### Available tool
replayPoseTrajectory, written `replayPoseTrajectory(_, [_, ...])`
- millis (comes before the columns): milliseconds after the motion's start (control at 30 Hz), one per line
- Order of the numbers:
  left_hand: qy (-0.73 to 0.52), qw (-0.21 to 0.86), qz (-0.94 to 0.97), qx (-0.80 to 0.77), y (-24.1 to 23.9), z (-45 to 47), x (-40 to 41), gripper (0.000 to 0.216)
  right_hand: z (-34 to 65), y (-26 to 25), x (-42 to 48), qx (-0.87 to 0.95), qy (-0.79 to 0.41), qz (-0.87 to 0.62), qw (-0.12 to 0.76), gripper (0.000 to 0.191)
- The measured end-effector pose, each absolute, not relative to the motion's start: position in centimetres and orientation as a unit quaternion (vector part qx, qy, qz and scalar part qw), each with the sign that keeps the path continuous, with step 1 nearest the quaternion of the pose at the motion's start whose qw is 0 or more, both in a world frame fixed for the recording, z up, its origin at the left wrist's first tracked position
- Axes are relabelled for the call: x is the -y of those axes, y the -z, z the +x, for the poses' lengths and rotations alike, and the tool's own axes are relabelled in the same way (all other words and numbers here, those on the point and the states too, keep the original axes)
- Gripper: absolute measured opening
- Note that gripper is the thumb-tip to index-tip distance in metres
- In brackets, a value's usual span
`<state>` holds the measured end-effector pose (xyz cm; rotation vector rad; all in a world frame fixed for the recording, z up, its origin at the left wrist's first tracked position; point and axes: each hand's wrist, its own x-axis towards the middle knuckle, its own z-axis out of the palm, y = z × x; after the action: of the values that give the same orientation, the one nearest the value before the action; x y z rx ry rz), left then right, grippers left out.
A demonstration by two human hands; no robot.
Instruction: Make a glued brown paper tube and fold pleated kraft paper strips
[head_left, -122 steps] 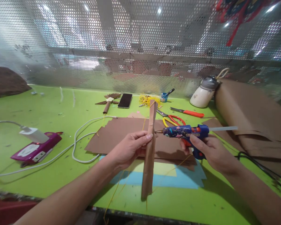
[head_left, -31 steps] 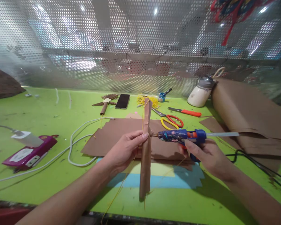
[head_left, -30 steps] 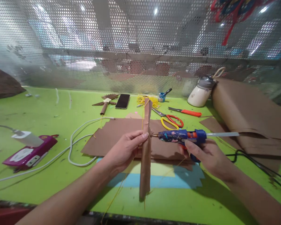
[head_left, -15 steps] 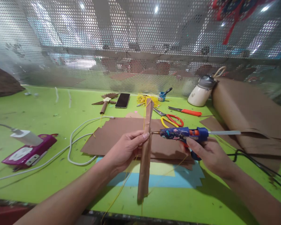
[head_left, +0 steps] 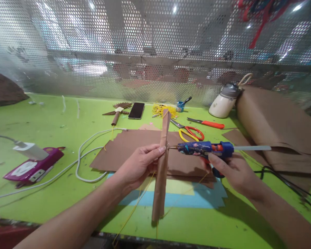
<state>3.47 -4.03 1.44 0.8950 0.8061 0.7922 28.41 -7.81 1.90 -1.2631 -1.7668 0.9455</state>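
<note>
Green counter (head_left: 67, 138), described left to right as a clock face centred on the pinched middle of a brown paper strip (head_left: 160, 186). At 9 o'clock lies a purple power strip (head_left: 33, 169) with a white adapter (head_left: 32, 152) plugged in; nearer the centre, a white cable (head_left: 79, 159) loops beside a stack of brown sheets (head_left: 121, 143). At 10 o'clock is a small brown paper figure with a rolled stem (head_left: 115, 119), and at 11 a dark phone (head_left: 136, 110). The left hand (head_left: 141, 162) grips the strip between thumb and fingers; the strip runs from 12 to 6 o'clock. Behind its top sits a tangle of yellow strings (head_left: 158, 110). At 1 o'clock stands a blue jar (head_left: 180, 107); at 2, scissors with red and yellow handles (head_left: 195, 131) and, farther right, a red-handled knife (head_left: 213, 124). At 3 o'clock the right hand (head_left: 232, 169) is wrapped around a blue glue gun (head_left: 206, 148), its nozzle at the strip's right edge; whether they touch cannot be told. Beyond, at 2 o'clock, a white bottle (head_left: 222, 103) tilts beside a large fold of brown paper (head_left: 280, 117).
</note>
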Motion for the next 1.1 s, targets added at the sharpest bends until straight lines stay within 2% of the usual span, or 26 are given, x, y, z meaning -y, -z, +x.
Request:
replayPoseTrajectory(267, [-0.362,0.761,0.408,-0.351,-1.41,3.53,4.19,0.021,28.00,-2.00,7.66,0.678,-0.400,-0.485,0.381,0.038])
replayPoseTrajectory(633, [-0.362,0.771,0.401,-0.337,-1.36,3.22,3.81,0.023,28.32,-1.84,8.24,0.689,-0.426,-0.481,0.334,0.040])
replayPoseTrajectory(900, [-0.359,0.764,0.414,-0.341,-1.25,3.40,3.93,0.020,28.01,-1.88,7.64,0.675,-0.408,-0.469,0.396,0.039])
replayPoseTrajectory(1100, [-0.356,0.767,0.402,-0.352,-1.46,3.46,4.01,0.018,28.09,-1.66,7.71,0.678,-0.414,-0.467,0.388,0.039])
